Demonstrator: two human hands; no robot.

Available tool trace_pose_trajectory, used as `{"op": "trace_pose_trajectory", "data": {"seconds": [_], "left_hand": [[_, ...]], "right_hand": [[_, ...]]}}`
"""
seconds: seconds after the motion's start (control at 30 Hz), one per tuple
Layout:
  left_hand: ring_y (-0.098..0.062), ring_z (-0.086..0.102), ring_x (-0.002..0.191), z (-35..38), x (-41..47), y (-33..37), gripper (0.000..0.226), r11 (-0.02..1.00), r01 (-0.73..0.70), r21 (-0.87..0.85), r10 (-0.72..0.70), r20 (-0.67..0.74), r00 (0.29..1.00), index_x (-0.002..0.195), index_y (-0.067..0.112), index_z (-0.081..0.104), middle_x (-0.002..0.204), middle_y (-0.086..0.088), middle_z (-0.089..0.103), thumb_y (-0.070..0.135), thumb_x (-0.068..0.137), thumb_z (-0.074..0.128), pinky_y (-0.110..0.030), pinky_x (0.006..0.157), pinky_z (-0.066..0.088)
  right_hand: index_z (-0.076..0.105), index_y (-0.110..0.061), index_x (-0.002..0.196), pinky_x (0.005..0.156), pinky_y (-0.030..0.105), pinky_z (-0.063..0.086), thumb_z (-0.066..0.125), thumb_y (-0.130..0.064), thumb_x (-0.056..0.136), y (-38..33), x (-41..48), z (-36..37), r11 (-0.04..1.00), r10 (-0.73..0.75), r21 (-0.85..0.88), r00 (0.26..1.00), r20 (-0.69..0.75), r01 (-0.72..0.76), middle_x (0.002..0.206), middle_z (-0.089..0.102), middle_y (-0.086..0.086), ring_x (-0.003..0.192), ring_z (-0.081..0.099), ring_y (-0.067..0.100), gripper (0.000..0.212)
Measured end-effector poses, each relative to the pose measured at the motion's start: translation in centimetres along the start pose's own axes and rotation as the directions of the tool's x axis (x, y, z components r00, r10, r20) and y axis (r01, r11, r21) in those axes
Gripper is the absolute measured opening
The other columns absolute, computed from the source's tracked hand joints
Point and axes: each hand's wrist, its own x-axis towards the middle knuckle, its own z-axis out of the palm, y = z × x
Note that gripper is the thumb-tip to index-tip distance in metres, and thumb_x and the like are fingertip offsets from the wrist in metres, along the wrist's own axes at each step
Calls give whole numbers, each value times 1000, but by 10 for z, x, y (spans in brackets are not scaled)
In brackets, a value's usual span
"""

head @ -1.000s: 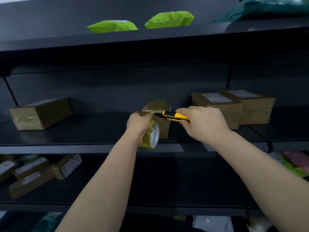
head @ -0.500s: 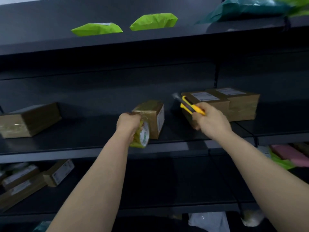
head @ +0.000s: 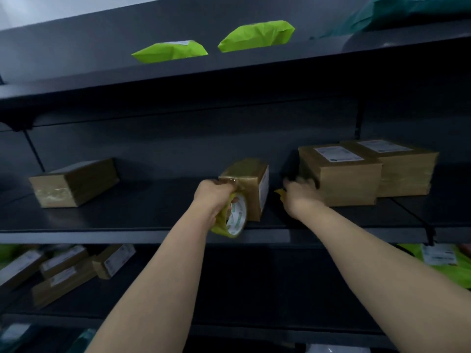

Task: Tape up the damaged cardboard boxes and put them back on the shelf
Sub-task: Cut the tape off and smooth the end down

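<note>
At the front edge of the middle shelf (head: 102,236): one tape roll (head: 235,215), gripped by the left hand (head: 214,197), against one small cardboard box (head: 248,174); right of that box, the right hand (head: 302,198) over one yellow tool (head: 279,191), grip unclear; farther, one plain box (head: 74,182) to its left, two labelled boxes (head: 339,174) (head: 405,171) to its right; above, two green mailers (head: 169,50) (head: 256,35).

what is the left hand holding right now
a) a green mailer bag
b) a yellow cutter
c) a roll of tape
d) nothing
c: the left hand grips the tape roll, right in front of the small box on the middle shelf.
</note>
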Motion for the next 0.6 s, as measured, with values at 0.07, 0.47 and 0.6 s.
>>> {"op": "trace_pose_trajectory", "data": {"seconds": [0.07,0.47,0.6], "left_hand": [[-25,66,67,-1,2,1,16,1000,-11,30,10,7,1000,93,4,69,78,-13,71,18,86,70,-35,71,56],[-21,62,62,-10,-2,8,9,821,-47,569,-32,128,991,79,7,67,74,-8,66,15,75,69,-29,59,50],[-23,58,60,-16,-6,0,14,888,-36,458,1,77,997,78,5,67,69,-9,62,17,71,65,-30,58,47]], "right_hand": [[31,-17,150,115,41,24,40,-22,102,-17,-5,-8,912,-219,242,893,-394,330,156,30,6,143,25,27,49],[63,-29,125,106,25,36,43,-30,102,-47,3,-14,782,-420,408,882,-215,472,134,58,-11,127,49,11,31],[64,-32,123,103,24,39,48,-36,99,-48,0,-13,781,-392,445,899,-197,438,132,59,-11,123,51,11,29]]}}
